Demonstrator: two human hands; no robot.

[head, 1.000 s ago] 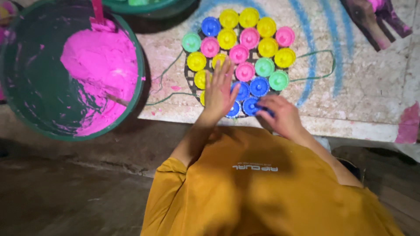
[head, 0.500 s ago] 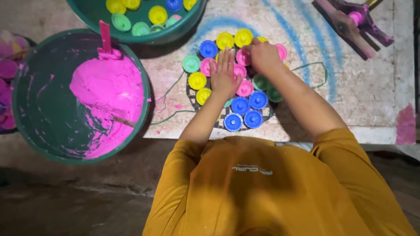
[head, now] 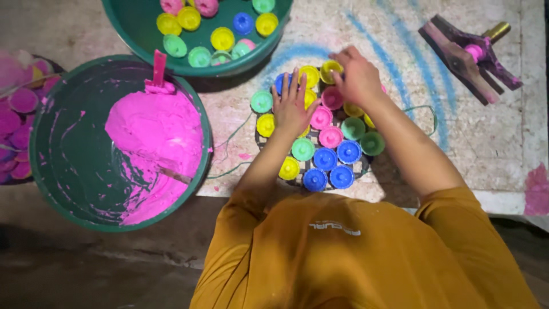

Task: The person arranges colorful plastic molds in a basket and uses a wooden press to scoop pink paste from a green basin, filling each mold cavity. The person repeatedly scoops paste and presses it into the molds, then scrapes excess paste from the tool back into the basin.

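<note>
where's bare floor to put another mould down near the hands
Bare floor lies between the cluster of coloured moulds and the wooden press tool. A narrower strip sits between the paste basin and the cluster. It is crowded under the left hand and right hand.
</note>
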